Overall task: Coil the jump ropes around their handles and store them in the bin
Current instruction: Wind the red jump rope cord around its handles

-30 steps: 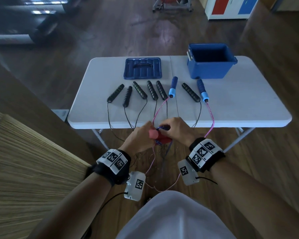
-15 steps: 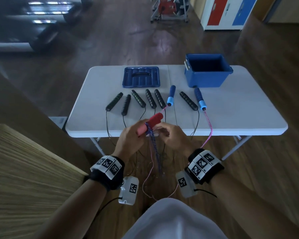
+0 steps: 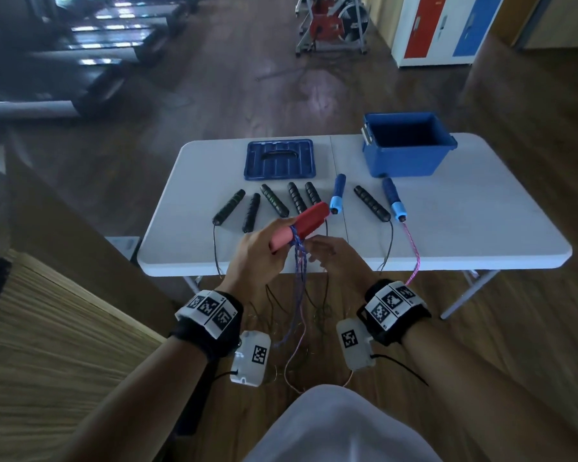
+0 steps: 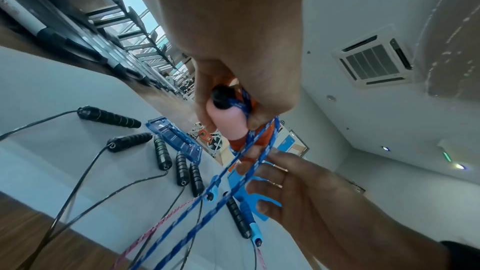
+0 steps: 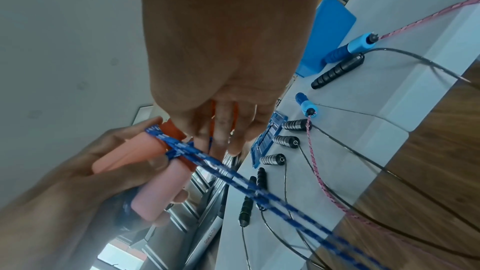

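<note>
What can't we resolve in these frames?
- Bin interior: head view, too dark to tell its contents.
- How many turns the blue rope makes on the red handles: left hand covers them in every view.
- Right hand grip: fingertips hidden in head view, blurred in right wrist view.
- Rope ends below the table: tangled, dim.

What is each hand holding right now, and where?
Left hand grips the red jump-rope handles at their near end. Right hand fingers touch the blue rope beside the wrap.
</note>
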